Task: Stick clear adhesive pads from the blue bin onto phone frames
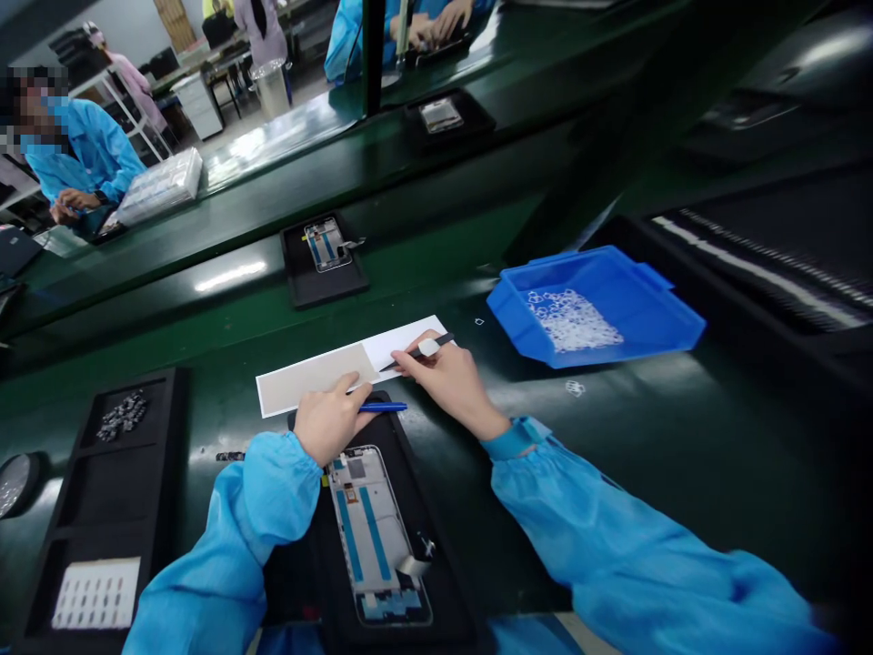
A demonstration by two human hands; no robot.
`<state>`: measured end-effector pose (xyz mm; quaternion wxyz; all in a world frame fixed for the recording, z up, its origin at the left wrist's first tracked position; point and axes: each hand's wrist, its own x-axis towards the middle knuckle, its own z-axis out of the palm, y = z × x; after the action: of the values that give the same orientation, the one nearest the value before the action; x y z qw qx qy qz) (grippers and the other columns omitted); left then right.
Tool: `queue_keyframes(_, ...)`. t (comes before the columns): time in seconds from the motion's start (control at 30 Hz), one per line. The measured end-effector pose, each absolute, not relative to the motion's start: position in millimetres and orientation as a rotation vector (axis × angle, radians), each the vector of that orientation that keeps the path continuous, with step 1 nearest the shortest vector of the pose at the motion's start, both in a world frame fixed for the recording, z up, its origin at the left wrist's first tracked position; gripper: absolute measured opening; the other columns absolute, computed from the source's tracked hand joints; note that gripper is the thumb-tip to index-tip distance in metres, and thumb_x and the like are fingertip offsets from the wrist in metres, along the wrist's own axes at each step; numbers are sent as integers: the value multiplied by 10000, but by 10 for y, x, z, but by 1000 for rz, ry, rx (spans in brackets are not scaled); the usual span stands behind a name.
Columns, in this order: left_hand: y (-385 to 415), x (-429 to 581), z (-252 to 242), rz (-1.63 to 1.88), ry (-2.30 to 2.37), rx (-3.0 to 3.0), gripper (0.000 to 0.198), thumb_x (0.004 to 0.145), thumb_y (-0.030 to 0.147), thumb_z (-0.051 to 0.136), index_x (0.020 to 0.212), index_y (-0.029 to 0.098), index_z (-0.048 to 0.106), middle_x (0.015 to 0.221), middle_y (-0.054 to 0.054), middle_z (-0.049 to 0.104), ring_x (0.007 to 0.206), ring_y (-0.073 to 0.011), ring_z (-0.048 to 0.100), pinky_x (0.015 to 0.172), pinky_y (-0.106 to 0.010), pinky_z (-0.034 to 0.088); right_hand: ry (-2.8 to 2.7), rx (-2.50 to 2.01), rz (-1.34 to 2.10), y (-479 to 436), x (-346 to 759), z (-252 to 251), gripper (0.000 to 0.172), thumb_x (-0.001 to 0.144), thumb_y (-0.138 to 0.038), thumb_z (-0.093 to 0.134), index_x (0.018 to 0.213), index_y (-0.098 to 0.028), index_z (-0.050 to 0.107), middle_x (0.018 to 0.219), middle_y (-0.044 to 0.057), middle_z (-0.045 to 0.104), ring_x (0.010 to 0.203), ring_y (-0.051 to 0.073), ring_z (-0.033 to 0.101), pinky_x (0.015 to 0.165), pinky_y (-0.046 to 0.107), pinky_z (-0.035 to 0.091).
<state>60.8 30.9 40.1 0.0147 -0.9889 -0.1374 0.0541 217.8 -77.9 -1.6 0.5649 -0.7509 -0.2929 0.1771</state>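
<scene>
The left hand (332, 420) rests curled on the near edge of a white card (341, 367) that lies on the green bench (682, 437), its fingers closed around a blue pen (383, 408) whose tip juts out to the right. The right hand (446, 377) pinches black tweezers (419, 350) between thumb and fingers, the points lying on the card's brighter right end. Just below the hands, a phone frame (374, 532) with two blue strips sits in a black tray (446, 600), partly covered by the left sleeve (232, 537). Both arms wear blue sleeves. To the right, well apart from the hands, a blue bin (668, 323) holds a heap of small clear parts (573, 320); a few stray ones lie on the bench near it. On the left stands a long black tray (164, 455) with dark small parts (123, 415) in its far compartment and a white sheet (96, 593) in its near one. Farther up the bench, a second tray (320, 282) carries another frame. At far left a person in a blue coat (88, 150) works beside a stack of clear trays (162, 186).
</scene>
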Motion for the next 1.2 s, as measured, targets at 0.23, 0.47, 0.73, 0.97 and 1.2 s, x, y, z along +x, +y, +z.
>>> queue_keyframes(0.23,291,636,430,221,-440,-3088,322,939,400,556,1227,275,626,1324,-90,604,804,-256,729,636,-383,589,-661,-1715,497,-770,2199,-12,281,727,-457,720,706,-220,570,638,30,711,632,237,714,640,347,539)
queue_keyframes(0.47,346,484,496,-6,-682,-3303,325,939,293,567,1260,292,616,1371,-38,591,1079,-238,666,813,-329,563,-416,-1499,512,-968,1964,12,460,668,-632,744,670,-222,536,463,-1,601,588,236,708,449,256,439)
queue_keyframes(0.73,411,197,558,452,-1024,-3716,286,931,392,508,819,189,676,628,13,627,611,-168,602,587,-252,426,-645,-1645,561,-1253,1343,88,341,825,-491,656,631,-214,605,529,0,617,437,146,576,467,274,446)
queue_keyframes(0.97,404,236,496,667,-932,-3714,228,901,355,510,799,188,627,641,27,578,581,-135,523,563,-244,358,-754,-1747,525,-1248,1269,24,296,858,-441,632,662,-221,602,618,26,688,567,184,642,541,297,476)
queue_keyframes(1.2,392,261,540,715,-907,-3672,215,898,330,514,750,196,592,591,44,539,536,-125,505,532,-236,340,-775,-1802,506,-1246,1239,36,271,863,-409,624,669,-221,596,621,18,679,554,180,633,530,294,456)
